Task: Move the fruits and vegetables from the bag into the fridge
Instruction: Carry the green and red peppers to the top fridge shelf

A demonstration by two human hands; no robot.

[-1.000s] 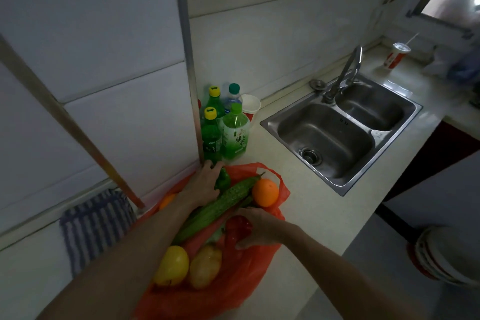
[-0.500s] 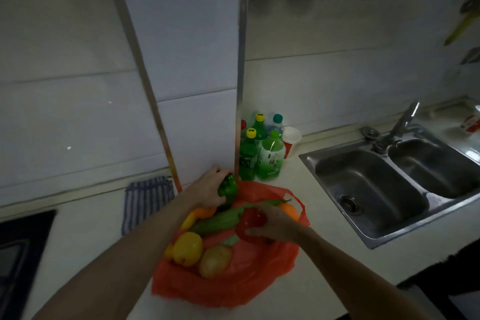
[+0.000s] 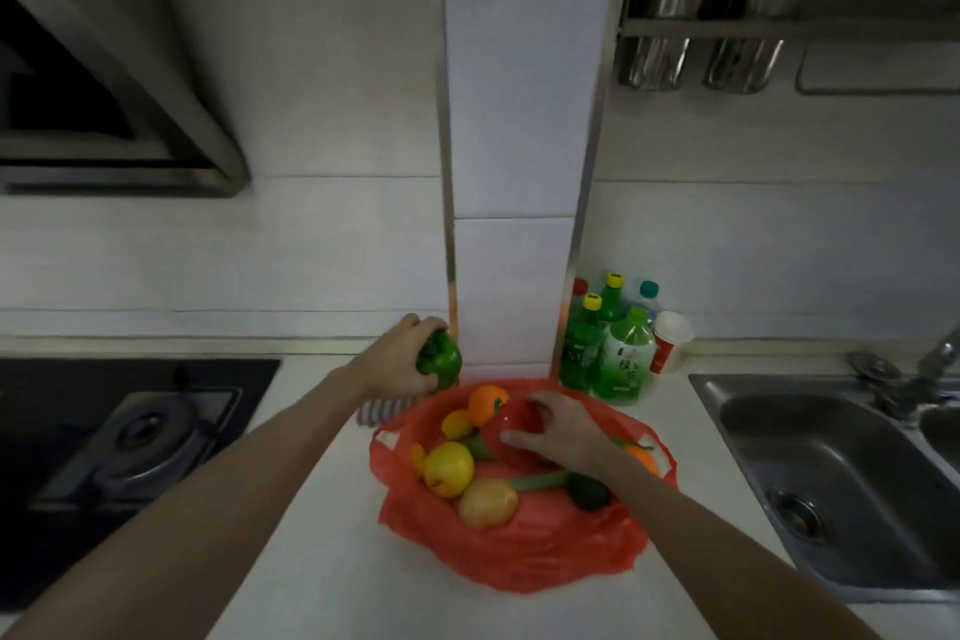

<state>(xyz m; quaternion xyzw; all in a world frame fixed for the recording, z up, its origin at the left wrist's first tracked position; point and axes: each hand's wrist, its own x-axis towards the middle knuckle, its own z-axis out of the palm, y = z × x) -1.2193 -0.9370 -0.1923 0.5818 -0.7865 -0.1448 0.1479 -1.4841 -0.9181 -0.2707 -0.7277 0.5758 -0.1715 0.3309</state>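
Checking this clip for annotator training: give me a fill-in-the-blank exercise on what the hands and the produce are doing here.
1. The left hand grips the green pepper outside the red plastic ____.
2. The right hand grips the red pepper, near a ____ apple.
3. Set into the counter at far right is a steel ____.
Missing words: bag; yellow; sink.
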